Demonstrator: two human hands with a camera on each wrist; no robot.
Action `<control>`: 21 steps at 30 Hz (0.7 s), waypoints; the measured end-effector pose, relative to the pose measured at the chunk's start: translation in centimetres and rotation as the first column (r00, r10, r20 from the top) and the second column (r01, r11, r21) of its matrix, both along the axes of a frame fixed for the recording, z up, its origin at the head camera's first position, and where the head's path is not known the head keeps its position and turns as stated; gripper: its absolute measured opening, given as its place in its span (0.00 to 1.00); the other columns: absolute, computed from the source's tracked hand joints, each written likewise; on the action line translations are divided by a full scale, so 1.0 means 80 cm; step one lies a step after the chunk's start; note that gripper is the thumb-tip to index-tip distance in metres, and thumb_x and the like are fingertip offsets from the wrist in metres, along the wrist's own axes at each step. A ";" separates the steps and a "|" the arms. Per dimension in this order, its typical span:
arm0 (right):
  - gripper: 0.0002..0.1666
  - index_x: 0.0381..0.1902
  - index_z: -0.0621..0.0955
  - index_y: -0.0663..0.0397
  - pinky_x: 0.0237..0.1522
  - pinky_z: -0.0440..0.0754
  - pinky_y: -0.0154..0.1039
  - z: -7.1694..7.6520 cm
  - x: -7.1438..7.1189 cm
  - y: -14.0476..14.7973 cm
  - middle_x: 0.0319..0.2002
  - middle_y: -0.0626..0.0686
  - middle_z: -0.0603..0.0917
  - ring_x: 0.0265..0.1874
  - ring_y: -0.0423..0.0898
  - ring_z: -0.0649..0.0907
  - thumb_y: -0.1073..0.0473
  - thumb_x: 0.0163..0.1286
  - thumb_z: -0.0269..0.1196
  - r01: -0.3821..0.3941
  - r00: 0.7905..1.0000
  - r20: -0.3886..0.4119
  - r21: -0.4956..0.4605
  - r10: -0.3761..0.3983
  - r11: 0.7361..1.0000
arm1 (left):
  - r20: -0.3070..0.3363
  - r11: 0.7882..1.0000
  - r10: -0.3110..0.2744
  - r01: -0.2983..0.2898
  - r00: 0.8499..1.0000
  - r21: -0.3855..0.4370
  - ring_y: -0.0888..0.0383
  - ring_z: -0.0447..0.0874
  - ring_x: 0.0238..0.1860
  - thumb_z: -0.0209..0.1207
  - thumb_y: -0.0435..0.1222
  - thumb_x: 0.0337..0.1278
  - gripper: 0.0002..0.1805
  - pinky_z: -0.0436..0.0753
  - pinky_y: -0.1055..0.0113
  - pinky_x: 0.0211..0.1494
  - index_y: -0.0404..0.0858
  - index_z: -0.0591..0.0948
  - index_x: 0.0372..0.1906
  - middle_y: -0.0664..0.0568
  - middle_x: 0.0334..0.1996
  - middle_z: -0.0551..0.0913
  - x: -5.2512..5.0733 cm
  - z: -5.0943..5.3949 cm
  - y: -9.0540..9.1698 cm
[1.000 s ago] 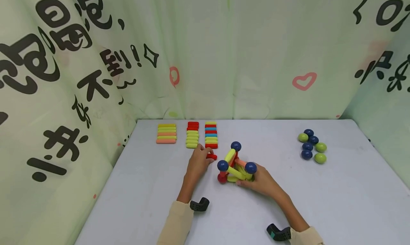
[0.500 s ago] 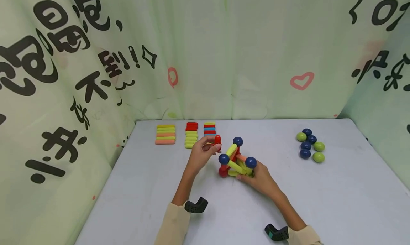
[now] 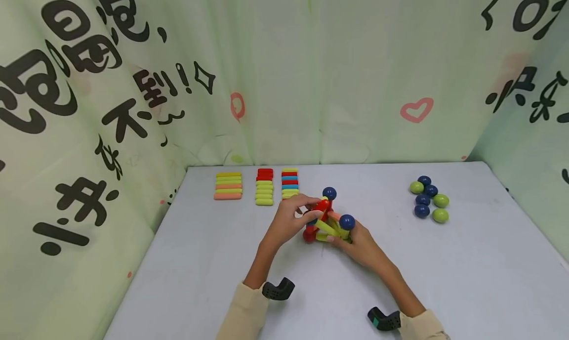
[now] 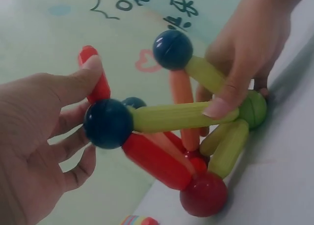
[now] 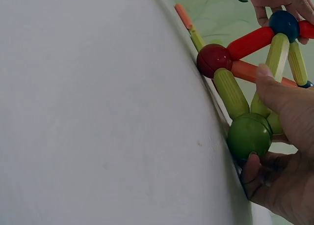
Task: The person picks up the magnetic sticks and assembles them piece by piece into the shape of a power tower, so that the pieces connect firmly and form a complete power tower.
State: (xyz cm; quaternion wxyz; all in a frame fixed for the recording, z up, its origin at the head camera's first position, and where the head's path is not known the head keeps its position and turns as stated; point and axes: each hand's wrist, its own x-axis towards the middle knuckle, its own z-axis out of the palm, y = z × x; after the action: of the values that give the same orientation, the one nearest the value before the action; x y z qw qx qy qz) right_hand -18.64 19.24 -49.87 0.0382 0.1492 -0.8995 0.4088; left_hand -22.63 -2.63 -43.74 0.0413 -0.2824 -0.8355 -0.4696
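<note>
A ball-and-rod structure [image 3: 326,226] of red, orange and yellow-green rods with blue, red and green balls stands on the table before me. My right hand [image 3: 364,246] grips it by its lower right corner, thumb on a yellow-green rod [image 4: 171,117] and fingers at the green ball [image 5: 249,136]. My left hand [image 3: 289,224] pinches a loose red rod [image 4: 101,85] between thumb and finger. In the left wrist view this rod's lower end meets the blue ball [image 4: 109,123] at the near left; whether it is attached I cannot tell. Below that ball, another red rod runs to a red ball [image 4: 203,194].
At the back left lie three stacks of rods: yellow and orange [image 3: 228,186], red and yellow-green [image 3: 264,187], and mixed colours [image 3: 290,182]. Several loose blue and green balls [image 3: 422,200] lie at the right. A printed curtain [image 3: 355,83] closes off the table's back.
My left hand has lifted a red rod off the table by the stacks, turned it upright, and carried it right to the structure's blue ball. The right hand keeps its hold.
</note>
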 end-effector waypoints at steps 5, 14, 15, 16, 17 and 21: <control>0.32 0.64 0.71 0.64 0.58 0.76 0.60 0.005 0.000 0.001 0.54 0.62 0.81 0.53 0.57 0.81 0.50 0.70 0.62 0.004 0.999 0.043 0.001 -0.004 1.000 | -0.197 0.980 -0.003 -0.036 0.980 -0.194 0.58 0.73 0.47 0.66 0.45 0.57 0.18 0.79 0.74 0.44 0.43 0.86 0.50 0.51 0.41 0.78 0.010 0.004 0.012; 0.29 0.62 0.72 0.67 0.50 0.80 0.47 0.008 0.001 0.003 0.44 0.56 0.82 0.44 0.47 0.79 0.52 0.72 0.59 0.002 0.999 0.053 0.005 -0.002 1.000 | -0.419 0.890 -0.030 -0.166 0.908 -0.425 0.59 0.69 0.44 0.66 0.49 0.56 0.16 0.74 0.75 0.41 0.49 0.88 0.47 0.54 0.38 0.72 0.015 0.009 0.022; 0.29 0.61 0.72 0.67 0.47 0.79 0.43 0.008 0.000 0.004 0.42 0.55 0.82 0.42 0.46 0.79 0.52 0.72 0.60 -0.003 0.999 0.049 0.004 0.003 1.000 | -0.423 0.885 -0.031 -0.172 0.905 -0.432 0.59 0.68 0.44 0.66 0.49 0.56 0.16 0.74 0.75 0.41 0.50 0.88 0.47 0.54 0.38 0.72 0.015 0.009 0.022; 0.29 0.61 0.72 0.67 0.45 0.78 0.41 0.008 0.000 0.004 0.41 0.54 0.81 0.40 0.46 0.78 0.52 0.71 0.61 -0.008 0.999 0.044 0.006 0.008 1.000 | -0.428 0.881 -0.030 -0.178 0.903 -0.438 0.59 0.68 0.44 0.66 0.49 0.55 0.16 0.73 0.75 0.41 0.50 0.88 0.48 0.54 0.38 0.72 0.015 0.010 0.022; 0.29 0.61 0.72 0.67 0.43 0.78 0.39 0.007 0.000 0.005 0.40 0.54 0.81 0.40 0.45 0.78 0.52 0.70 0.62 -0.015 0.999 0.036 0.012 0.014 1.000 | -0.431 0.879 -0.031 -0.181 0.902 -0.442 0.59 0.68 0.44 0.67 0.49 0.55 0.16 0.73 0.75 0.41 0.50 0.88 0.48 0.54 0.38 0.72 0.015 0.009 0.022; 0.31 0.60 0.72 0.64 0.46 0.81 0.45 0.005 0.000 0.007 0.44 0.56 0.82 0.43 0.47 0.80 0.51 0.67 0.65 -0.037 0.999 0.017 0.020 0.037 0.999 | -0.457 0.866 -0.045 -0.193 0.889 -0.461 0.60 0.68 0.43 0.68 0.48 0.54 0.15 0.72 0.74 0.40 0.51 0.88 0.47 0.54 0.38 0.72 0.015 0.009 0.022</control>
State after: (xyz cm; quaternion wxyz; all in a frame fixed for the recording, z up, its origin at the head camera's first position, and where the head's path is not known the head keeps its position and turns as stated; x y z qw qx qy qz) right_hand -18.66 19.77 -49.50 0.0216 0.1629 -0.9010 0.4016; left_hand -21.40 -0.87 -43.03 0.1796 -0.3515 -0.9049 -0.1594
